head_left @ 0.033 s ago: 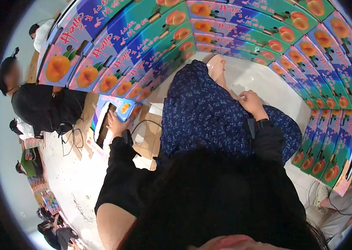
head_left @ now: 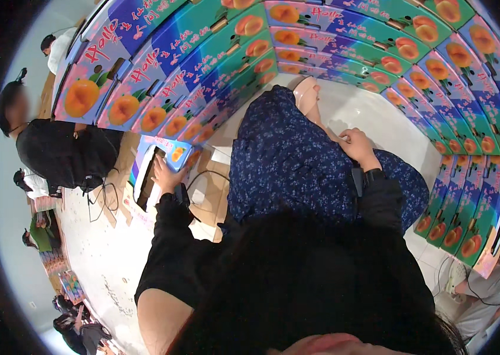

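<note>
My left hand [head_left: 167, 176] rests on the edge of a peach-printed cardboard box [head_left: 177, 151] at my left, its fingers stretched out and apart. A long dark opening [head_left: 149, 179] in the box lies beside the fingertips. My right hand [head_left: 358, 148] lies by my knee, over the dark blue floral skirt [head_left: 297, 160]. Its fingers are loosely curled, with nothing visible in them. Black sleeves and dark wrist straps cover both forearms near the hands.
Stacked peach-printed boxes [head_left: 202, 65] wall me in at the left, front and right [head_left: 463, 201]. A dark cable [head_left: 205, 173] runs by the left box. A person in black [head_left: 66, 151] sits at the far left; another person's grey-trousered leg [head_left: 489, 293] shows at the lower right.
</note>
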Motion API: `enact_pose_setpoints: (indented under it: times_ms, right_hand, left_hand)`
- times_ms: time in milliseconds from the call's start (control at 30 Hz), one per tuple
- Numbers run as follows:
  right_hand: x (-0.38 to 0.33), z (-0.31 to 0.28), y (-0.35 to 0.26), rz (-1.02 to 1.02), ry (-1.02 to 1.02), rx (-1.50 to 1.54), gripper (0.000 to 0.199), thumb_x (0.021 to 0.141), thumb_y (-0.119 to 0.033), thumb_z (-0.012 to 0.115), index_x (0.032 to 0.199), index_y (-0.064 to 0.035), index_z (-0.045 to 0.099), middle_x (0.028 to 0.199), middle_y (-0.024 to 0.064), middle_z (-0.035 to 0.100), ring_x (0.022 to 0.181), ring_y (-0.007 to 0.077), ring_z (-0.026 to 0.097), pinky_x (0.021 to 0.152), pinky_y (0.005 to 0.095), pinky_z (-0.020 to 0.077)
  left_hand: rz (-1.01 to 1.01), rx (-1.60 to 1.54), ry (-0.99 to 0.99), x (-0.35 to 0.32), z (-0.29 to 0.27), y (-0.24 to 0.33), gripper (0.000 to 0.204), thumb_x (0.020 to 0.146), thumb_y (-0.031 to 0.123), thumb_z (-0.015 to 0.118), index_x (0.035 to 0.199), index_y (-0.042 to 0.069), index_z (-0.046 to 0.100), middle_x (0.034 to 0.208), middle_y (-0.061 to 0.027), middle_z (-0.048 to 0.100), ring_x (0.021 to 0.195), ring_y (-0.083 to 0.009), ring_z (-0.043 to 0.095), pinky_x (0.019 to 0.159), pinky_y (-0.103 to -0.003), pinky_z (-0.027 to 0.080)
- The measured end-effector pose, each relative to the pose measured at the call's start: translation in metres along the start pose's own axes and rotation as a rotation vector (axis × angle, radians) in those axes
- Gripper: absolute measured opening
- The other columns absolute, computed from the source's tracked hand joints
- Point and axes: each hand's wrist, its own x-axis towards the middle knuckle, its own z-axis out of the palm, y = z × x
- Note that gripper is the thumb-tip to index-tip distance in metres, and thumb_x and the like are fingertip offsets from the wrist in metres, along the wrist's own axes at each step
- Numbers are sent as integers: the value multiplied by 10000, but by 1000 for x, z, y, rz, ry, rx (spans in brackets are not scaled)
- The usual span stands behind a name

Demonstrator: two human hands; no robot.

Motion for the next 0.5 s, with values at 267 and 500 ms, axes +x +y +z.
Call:
enact_pose_setpoints:
  times_ms: [267, 500]
  right_hand:
    - [1, -1, -6, 15, -13, -4, 236, 750, -265, 649, 900, -86, 684, 864, 166, 606, 843, 334, 586, 770, 416, 475]
    - [1, 1, 2, 20, -4, 19, 233, 753, -273, 649, 895, -91, 683, 858, 160, 606, 835, 333, 588, 756, 426, 473]
  left_hand:
    - [-52, 152, -74, 22, -4, 29, 1288, 497, 631, 761, 1461, 68, 119, 1494, -170, 218, 1379, -312, 221, 1051, -640, 147]
    - [-125, 259, -135, 21, -15, 52, 1276, 450, 748, 701, 1381, -8, 267, 1421, -196, 316, 1359, -317, 244, 1072, -594, 124]
